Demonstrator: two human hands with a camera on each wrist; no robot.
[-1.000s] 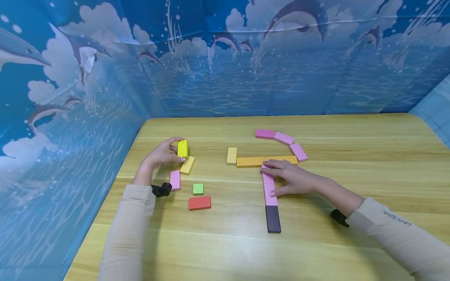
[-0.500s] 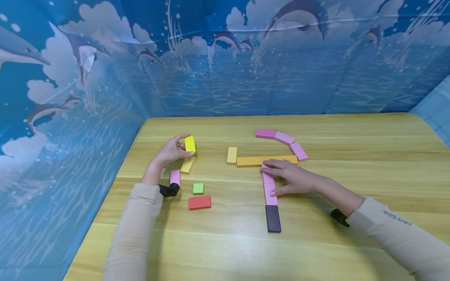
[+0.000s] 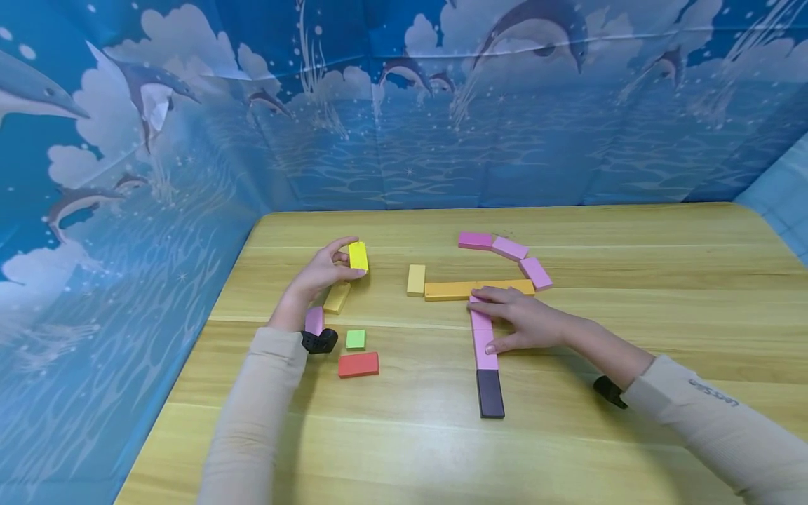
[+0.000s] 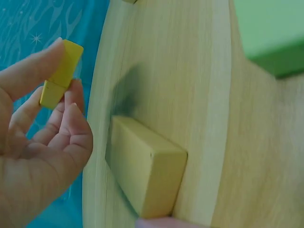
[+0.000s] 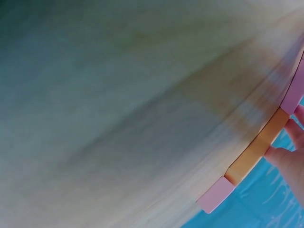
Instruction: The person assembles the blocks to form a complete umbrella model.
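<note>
In the head view my left hand [image 3: 322,272] pinches a bright yellow block [image 3: 358,257] between thumb and fingers. The left wrist view shows the same yellow block [image 4: 65,66] lifted off the table. Below that hand lies a pale yellow block [image 3: 337,298], partly covered. My right hand [image 3: 520,319] rests with extended fingers on a column of pink blocks [image 3: 485,354]. Its fingertips touch near where the column meets a row of orange blocks [image 3: 448,292]. A black block [image 3: 490,394] continues the column at its near end.
Pink blocks [image 3: 510,247] curve from the orange row's right end. A pale yellow block [image 3: 416,280] stands at its left end. Nearer the left arm are a pink block [image 3: 314,320], a green block [image 3: 356,340] and a red block [image 3: 358,365]. A dolphin-print curtain [image 3: 410,154] borders the table.
The left hand has moved right and slightly away with the yellow block, uncovering nothing new but shading the pink block more. The right hand stays where it was.
</note>
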